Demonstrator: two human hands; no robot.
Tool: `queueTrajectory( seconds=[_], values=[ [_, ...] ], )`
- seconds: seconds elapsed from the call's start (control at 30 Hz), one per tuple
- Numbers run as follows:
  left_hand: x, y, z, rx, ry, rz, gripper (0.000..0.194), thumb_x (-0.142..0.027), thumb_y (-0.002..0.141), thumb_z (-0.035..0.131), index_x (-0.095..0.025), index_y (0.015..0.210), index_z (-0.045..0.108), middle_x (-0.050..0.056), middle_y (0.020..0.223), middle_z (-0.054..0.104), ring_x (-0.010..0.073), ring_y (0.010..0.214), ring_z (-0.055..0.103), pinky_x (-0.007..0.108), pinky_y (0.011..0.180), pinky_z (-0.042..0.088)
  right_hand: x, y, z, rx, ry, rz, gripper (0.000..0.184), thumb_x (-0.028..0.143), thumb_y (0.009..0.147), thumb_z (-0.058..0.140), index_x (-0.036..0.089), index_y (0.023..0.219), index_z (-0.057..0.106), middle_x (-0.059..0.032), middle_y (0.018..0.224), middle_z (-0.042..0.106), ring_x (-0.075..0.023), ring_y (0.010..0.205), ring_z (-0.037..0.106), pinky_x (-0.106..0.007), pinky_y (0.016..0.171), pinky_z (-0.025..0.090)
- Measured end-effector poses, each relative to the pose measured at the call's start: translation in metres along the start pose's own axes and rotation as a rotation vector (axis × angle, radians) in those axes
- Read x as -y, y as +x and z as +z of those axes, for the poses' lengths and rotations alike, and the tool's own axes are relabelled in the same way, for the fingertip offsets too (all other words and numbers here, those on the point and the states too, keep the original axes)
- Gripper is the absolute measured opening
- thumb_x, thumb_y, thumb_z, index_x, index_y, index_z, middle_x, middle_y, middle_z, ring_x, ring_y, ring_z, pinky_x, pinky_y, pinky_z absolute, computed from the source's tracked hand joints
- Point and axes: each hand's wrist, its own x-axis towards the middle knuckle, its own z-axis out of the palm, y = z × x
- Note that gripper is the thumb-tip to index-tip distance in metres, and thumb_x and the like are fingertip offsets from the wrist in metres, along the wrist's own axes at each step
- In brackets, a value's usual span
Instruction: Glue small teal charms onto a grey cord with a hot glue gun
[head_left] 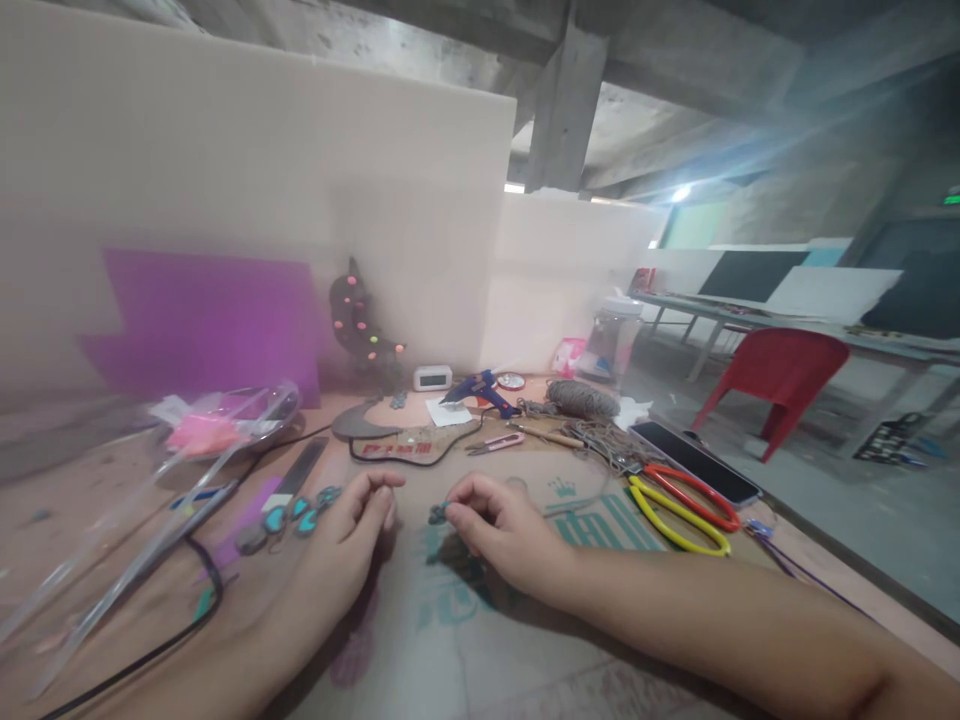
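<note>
My right hand [506, 525] pinches a small dark grey-green piece [438, 514], perhaps yarn or wire, between thumb and fingertips above a cardboard sheet [525, 620] with green print. Across from it, my left hand [356, 520] is loosely curled with a finger stretched toward the right, and nothing shows in it. The two hands are apart. Just left of my left hand lie scissors with teal-and-grey handles [304, 515], blades pointing away. Blur hides the exact make of the pinched piece.
Behind the hands lie a blue glue gun [480, 390], a pink cutter [499, 442], grey yarn [583, 398] and a small white clock [433, 378]. To the right are yellow-and-red-handled scissors [679, 515] and a phone [697, 460]. A black cord [214, 570] and plastic wrap [142, 540] lie left.
</note>
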Motion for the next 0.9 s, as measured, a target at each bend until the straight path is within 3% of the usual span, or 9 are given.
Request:
queueTrajectory(
  seconds=[0.1, 0.23, 0.37, 0.5, 0.67, 0.9],
  values=[
    [-0.0041, -0.0007, 0.0010, 0.015, 0.044, -0.047, 0.039, -0.052, 0.090, 0.047, -0.019, 0.108, 0.055, -0.008, 0.055, 0.035, 0.0142, 0.049, 0.039, 0.022, 0.046, 0.027, 0.0009, -0.0004, -0.0005, 0.004, -0.007, -0.004, 0.023, 0.041, 0.089, 0.059, 0.019, 0.083, 0.055, 0.0063, 0.058, 0.048, -0.0094, 0.054, 0.044, -0.023, 0.052, 0.034],
    [-0.0073, -0.0023, 0.0027, 0.082, 0.053, -0.071, 0.038, -0.053, 0.091, 0.047, -0.018, 0.101, 0.058, -0.007, 0.057, 0.039, 0.0136, 0.050, 0.039, 0.022, 0.045, 0.026, 0.0006, -0.0010, -0.0020, 0.016, -0.027, -0.009, 0.021, 0.039, 0.090, 0.059, 0.019, 0.086, 0.057, 0.0060, 0.059, 0.049, -0.0088, 0.053, 0.044, -0.022, 0.050, 0.034],
    [-0.0037, -0.0032, 0.0014, 0.115, 0.089, 0.000, 0.027, -0.044, 0.092, 0.048, -0.020, 0.084, 0.056, -0.004, 0.064, 0.048, 0.0145, 0.056, 0.044, 0.025, 0.050, 0.033, -0.0012, -0.0008, -0.0029, 0.019, 0.000, 0.005, 0.025, 0.044, 0.090, 0.059, 0.019, 0.086, 0.055, 0.0072, 0.056, 0.046, -0.0085, 0.052, 0.042, -0.022, 0.050, 0.034],
    [0.0022, -0.0024, -0.0014, 0.152, 0.121, 0.107, 0.033, -0.032, 0.097, 0.037, -0.021, 0.067, 0.045, -0.003, 0.065, 0.047, 0.0155, 0.065, 0.049, 0.026, 0.062, 0.039, -0.0033, 0.0004, -0.0032, 0.036, 0.042, 0.040, 0.028, 0.047, 0.090, 0.058, 0.019, 0.088, 0.054, 0.0078, 0.056, 0.046, -0.0082, 0.051, 0.042, -0.022, 0.050, 0.033],
    [-0.0011, -0.0014, -0.0007, 0.162, 0.142, 0.082, 0.032, -0.041, 0.096, 0.043, -0.020, 0.079, 0.060, -0.001, 0.072, 0.059, 0.0173, 0.074, 0.058, 0.027, 0.069, 0.044, -0.0032, -0.0002, -0.0040, 0.051, 0.023, 0.035, 0.029, 0.048, 0.091, 0.057, 0.020, 0.090, 0.055, 0.0072, 0.057, 0.047, -0.0091, 0.053, 0.044, -0.023, 0.051, 0.035],
    [-0.0027, -0.0016, 0.0025, 0.215, 0.111, 0.057, 0.018, -0.035, 0.085, 0.060, -0.019, 0.088, 0.067, 0.004, 0.087, 0.071, 0.0193, 0.082, 0.064, 0.029, 0.074, 0.049, -0.0008, 0.0004, -0.0043, 0.043, 0.012, 0.054, 0.033, 0.052, 0.091, 0.056, 0.019, 0.088, 0.055, 0.0071, 0.055, 0.048, -0.0091, 0.050, 0.043, -0.023, 0.050, 0.034]
  ],
)
